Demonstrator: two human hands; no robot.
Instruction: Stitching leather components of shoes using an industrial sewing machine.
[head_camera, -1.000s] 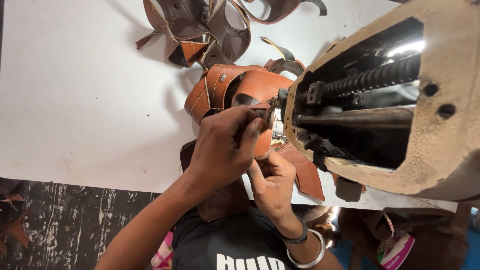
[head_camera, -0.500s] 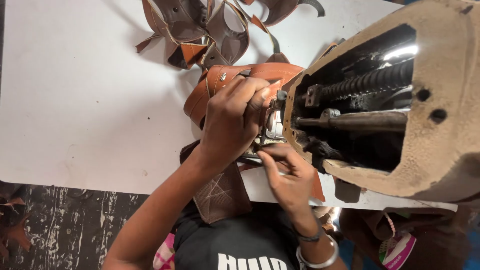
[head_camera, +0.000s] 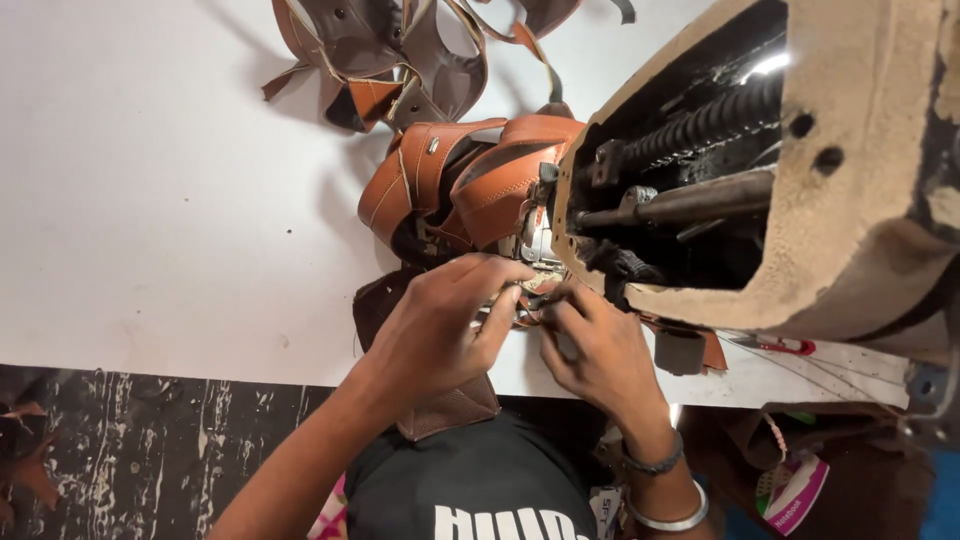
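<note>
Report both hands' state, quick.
Left hand: fingers pinched on the brown leather piece at the sewing machine.
Right hand: curled, touching it; grip unclear.

Tan leather strap assembly with pale stitching, curled in loops on white table near its front edge, against sewing machine head. Dark brown leather piece flat, overhanging the front edge.

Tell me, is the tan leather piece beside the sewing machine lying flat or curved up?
Curved up. The tan leather piece arches in loops above the white table, not flat, next to the sewing machine.
</note>
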